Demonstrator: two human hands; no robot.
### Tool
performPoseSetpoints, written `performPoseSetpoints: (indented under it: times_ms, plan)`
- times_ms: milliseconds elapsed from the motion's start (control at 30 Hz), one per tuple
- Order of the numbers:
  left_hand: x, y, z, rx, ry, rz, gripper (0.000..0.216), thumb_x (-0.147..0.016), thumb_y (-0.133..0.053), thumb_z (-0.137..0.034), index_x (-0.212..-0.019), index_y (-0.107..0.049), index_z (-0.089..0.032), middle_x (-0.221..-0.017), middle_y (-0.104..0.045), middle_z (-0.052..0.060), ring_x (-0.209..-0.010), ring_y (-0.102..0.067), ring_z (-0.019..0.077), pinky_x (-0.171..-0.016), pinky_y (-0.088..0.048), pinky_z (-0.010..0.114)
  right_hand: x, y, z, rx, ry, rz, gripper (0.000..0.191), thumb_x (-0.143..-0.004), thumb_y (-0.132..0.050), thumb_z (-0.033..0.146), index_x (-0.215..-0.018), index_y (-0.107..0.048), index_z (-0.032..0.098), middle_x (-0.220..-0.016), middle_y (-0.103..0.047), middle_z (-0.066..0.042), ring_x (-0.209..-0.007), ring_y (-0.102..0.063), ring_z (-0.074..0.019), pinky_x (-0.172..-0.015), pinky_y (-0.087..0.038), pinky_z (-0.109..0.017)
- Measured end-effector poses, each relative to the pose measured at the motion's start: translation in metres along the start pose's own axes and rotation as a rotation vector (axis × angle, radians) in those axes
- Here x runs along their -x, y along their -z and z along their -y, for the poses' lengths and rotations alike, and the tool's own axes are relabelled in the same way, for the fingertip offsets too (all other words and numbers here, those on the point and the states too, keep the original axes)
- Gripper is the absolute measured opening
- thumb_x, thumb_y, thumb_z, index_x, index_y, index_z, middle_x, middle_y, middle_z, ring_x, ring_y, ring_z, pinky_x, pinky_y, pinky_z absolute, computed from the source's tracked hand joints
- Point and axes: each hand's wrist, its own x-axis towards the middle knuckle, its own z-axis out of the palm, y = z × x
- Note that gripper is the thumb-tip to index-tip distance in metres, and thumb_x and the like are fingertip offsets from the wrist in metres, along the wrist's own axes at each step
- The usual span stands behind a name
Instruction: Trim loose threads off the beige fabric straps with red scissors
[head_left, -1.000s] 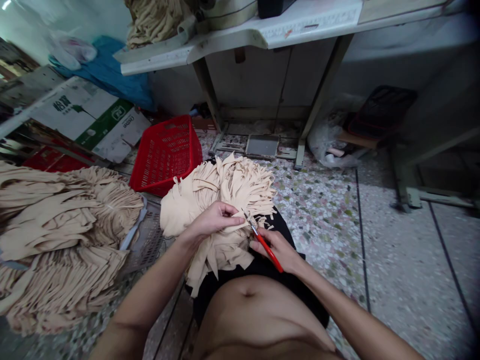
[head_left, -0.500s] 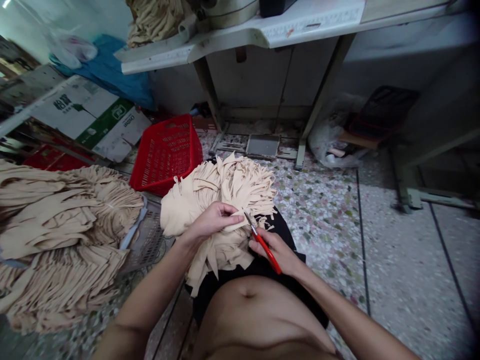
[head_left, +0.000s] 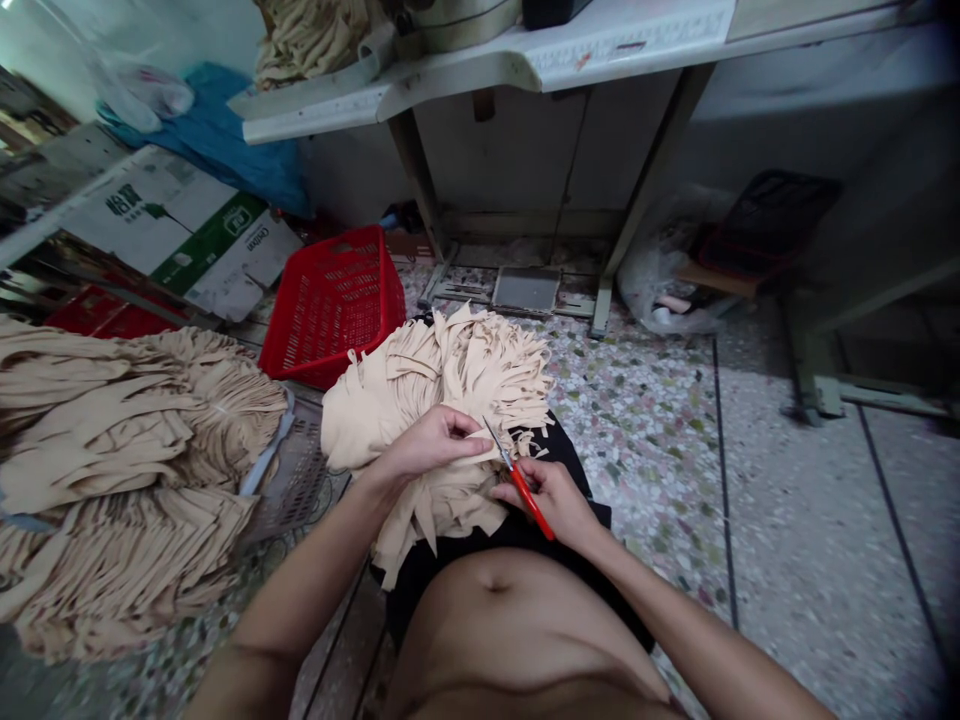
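Black cloth legwear shows at the lower centre of the frame. The rounded torso at the bottom edge is bare, navel visible; the left hand, right hand and both slim forearms are bare too.

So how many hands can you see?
2. The left hand is pinching beige fabric, and the right hand is holding red-handled scissors. Some fingers are partly hidden.

Red-hdld scissors point fwd-L w/ tips by bunched beige fabric.
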Motion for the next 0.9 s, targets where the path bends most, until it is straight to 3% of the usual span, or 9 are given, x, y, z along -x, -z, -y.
performPoseSetpoints:
  times_ms: [167,433,900]
  plan:
    - [0.004,0.002,-0.005,-0.003,-0.028,-0.113,0.034,-0.077,-0.082,-0.043,-0.078,-0.074,-0.010,-0.066,-0.059,-0.001,-0.058,-0.045,0.0082,-0.055,-0.029,0.020,0.006,-0.002,-0.006,-0.150,-0.039,-0.032,0.051,-0.087,-0.071,0.061,-0.068,-0.045,0.021,-0.060,-0.038,0.006,-0.056,-0.032,-0.0110,-0.051,-0.025,-0.025]
    - [0.006,0.001,-0.006,-0.016,-0.112,-0.230,0.030,-0.080,-0.080,-0.040,-0.081,-0.075,-0.010,-0.072,-0.065,0.002,-0.064,-0.052,0.0104,-0.060,-0.037,0.021,0.007,0.008,0.010,-0.057,0.122,0.169,0.038,-0.102,-0.054,0.054,-0.084,-0.049,0.021,-0.072,-0.046,0.004,-0.064,-0.040,-0.0130,-0.059,-0.034,-0.025]
    - [0.007,-0.010,-0.004,-0.252,-0.239,-0.353,0.024,-0.086,-0.072,-0.035,-0.083,-0.077,-0.011,-0.077,-0.066,0.004,-0.071,-0.056,0.0138,-0.065,-0.041,0.024,0.006,0.007,0.008,-0.010,0.017,0.094,0.047,-0.095,-0.062,0.059,-0.073,-0.048,0.020,-0.062,-0.047,0.004,-0.059,-0.042,-0.0124,-0.052,-0.031,-0.024]
